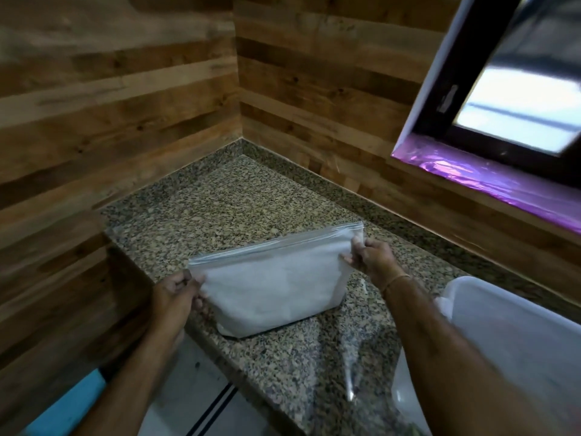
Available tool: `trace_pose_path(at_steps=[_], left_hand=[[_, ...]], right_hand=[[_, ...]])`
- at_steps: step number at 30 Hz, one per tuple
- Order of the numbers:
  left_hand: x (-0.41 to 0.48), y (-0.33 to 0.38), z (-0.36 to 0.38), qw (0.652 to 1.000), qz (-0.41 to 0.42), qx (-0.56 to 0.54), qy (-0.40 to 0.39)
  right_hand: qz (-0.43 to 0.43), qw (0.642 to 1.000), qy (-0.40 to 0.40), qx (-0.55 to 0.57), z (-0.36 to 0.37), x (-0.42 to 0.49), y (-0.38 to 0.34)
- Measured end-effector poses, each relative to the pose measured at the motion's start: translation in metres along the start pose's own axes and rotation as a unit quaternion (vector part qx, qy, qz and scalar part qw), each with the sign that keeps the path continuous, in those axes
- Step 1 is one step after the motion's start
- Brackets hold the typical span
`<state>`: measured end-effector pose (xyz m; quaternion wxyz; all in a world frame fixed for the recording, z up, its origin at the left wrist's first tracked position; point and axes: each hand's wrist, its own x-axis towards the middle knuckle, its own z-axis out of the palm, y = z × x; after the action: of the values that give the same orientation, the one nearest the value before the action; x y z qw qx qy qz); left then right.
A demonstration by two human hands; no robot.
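A clear zip-top bag (273, 284) stands on its lower edge on the speckled granite countertop (220, 209), stretched between the two sets of fingers. It is a flat, glossy rectangle with a ridged seal strip along the top, and something white, soft and matte is folded inside; whether that is cloth or paper is hard to tell. The left hand (176, 294) has its fingers curled round the bag's upper left corner, thumb on the near face, the other fingertips hidden behind the plastic. The right hand (371, 259) pinches the upper right corner just below the seal, fingers (356, 243) bent tight against the film. A thin thread band (397, 280) circles the wrist behind those fingers. Below and nearer than the right fingers, a sheet of crinkled transparent film (355, 357) lies on the stone, its outline mostly lost in glare. Right of it, a milky, round-cornered plastic tub (503, 325) is cut off by the frame edge and partly covered by the forearm. Beyond the fingers rise rough wooden plank walls (94, 105), and far above the right fingers sits a blurred dark-framed window (518, 114).
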<state>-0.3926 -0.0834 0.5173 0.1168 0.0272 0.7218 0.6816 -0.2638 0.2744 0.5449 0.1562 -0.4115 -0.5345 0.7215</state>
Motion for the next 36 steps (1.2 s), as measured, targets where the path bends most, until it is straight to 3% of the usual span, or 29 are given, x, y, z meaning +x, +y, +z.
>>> trace_pose_path(at_steps=[5, 10, 13, 16, 20, 23, 27, 30, 36], left_hand=[[-0.004, 0.000, -0.006, 0.997, -0.030, -0.053, -0.053], [-0.010, 0.000, 0.000, 0.996, -0.064, -0.061, -0.020], [-0.012, -0.006, -0.005, 0.990, -0.081, -0.106, -0.039], [-0.013, -0.004, -0.013, 0.981, -0.134, -0.127, -0.063], [-0.004, 0.013, -0.020, 0.964, -0.232, 0.017, -0.131], [0.007, 0.030, -0.020, 0.942, -0.288, -0.014, -0.173], [0.015, 0.034, -0.016, 0.928, -0.336, -0.084, -0.135], [0.016, 0.024, -0.013, 0.929, -0.325, -0.137, -0.108], [0.014, 0.019, -0.018, 0.959, -0.219, -0.162, -0.081]], right_hand=[[0.022, 0.997, 0.010, 0.077, -0.006, 0.004, 0.005], [0.021, 0.984, 0.060, 0.164, 0.005, 0.007, 0.012], [0.026, 0.980, 0.066, 0.184, 0.005, 0.004, 0.016], [0.047, 0.982, 0.058, 0.172, 0.001, 0.002, 0.012], [0.096, 0.987, 0.047, 0.117, -0.003, 0.000, 0.004], [0.124, 0.989, 0.016, 0.084, -0.005, 0.002, -0.001], [0.142, 0.986, -0.049, 0.076, -0.004, 0.001, -0.007], [0.139, 0.988, -0.034, 0.064, -0.005, 0.001, -0.012], [0.109, 0.994, -0.024, 0.022, -0.009, 0.008, -0.013]])
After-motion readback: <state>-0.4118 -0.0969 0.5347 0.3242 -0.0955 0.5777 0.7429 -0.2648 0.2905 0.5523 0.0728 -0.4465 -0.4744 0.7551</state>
